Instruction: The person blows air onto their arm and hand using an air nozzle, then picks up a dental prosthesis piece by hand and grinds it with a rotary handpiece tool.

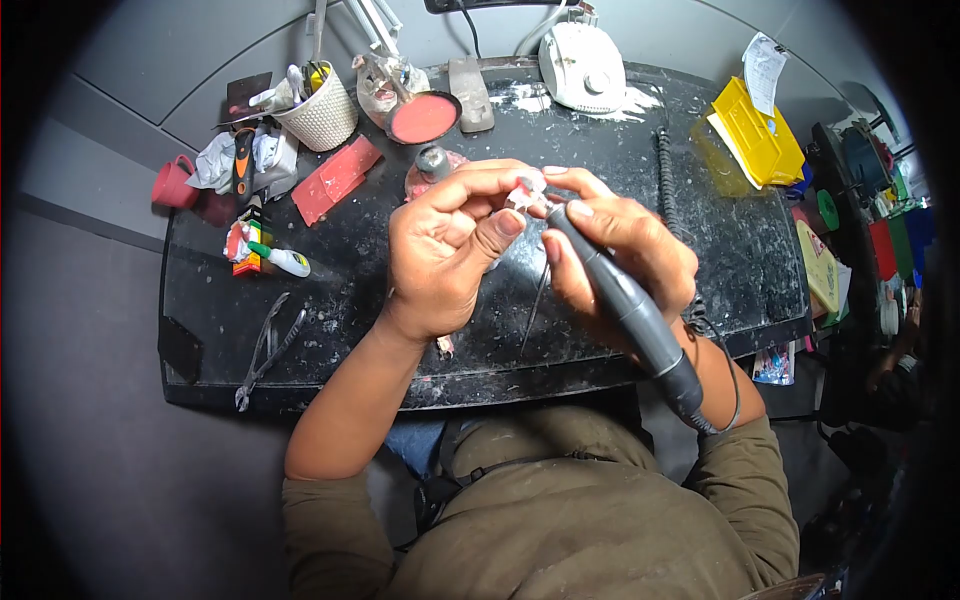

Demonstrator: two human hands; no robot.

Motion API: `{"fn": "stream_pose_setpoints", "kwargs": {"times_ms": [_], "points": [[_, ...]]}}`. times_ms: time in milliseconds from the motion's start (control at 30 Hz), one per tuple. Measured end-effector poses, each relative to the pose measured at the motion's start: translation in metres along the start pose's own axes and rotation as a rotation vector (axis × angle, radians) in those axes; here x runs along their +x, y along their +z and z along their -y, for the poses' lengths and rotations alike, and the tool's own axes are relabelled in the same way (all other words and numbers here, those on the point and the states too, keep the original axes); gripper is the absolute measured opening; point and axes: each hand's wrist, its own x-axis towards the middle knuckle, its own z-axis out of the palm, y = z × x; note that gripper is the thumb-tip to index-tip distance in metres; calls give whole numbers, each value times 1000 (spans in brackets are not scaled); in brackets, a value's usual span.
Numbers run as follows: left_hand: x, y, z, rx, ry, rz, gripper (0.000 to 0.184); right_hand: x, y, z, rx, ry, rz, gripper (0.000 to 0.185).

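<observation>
Near the middle of the head view, my left hand (450, 240) is closed around a small white and pink piece (524, 196), pinched between thumb and fingers. My right hand (630, 240) grips a dark grey rotary handpiece (630, 305), its tip pointing up and left against or very close to the piece. The exact contact is too small to tell. From the handpiece's rear end a cord runs beside my right forearm. Both hands are held above the black table (350, 350), with their fingertips close together.
Pliers (268, 350), a glue bottle (285, 260) and pink sheets (336, 180) lie to the left. Behind stand a woven cup (322, 112), a round pink dish (424, 118) and a white machine (584, 70). A yellow tray (757, 135) and coiled cord (664, 180) are at the right.
</observation>
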Motion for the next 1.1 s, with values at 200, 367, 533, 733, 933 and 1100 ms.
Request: {"fn": "stream_pose_setpoints", "kwargs": {"times_ms": [200, 367, 533, 733, 933, 1100], "points": [[0, -4, 1, 7, -21, 9, 27, 6, 3, 5, 50, 19, -60, 21], [1, -3, 2, 38, -8, 17, 26, 7, 3, 6, 28, 53, -74, 20], [1, -3, 0, 60, -4, 18, 25, 7, 3, 10, 35, 161, -114, 21], [2, -4, 0, 84, 8, 36, 25, 8, 3, 7, 40, 103, -86, 19], [1, -4, 0, 89, -8, 19, 24, 5, 6, 4, 39, 43, -94, 19], [1, -6, 0, 118, 3, 11, 24, 2, 0, 5, 46, 77, -18, 20]]}}
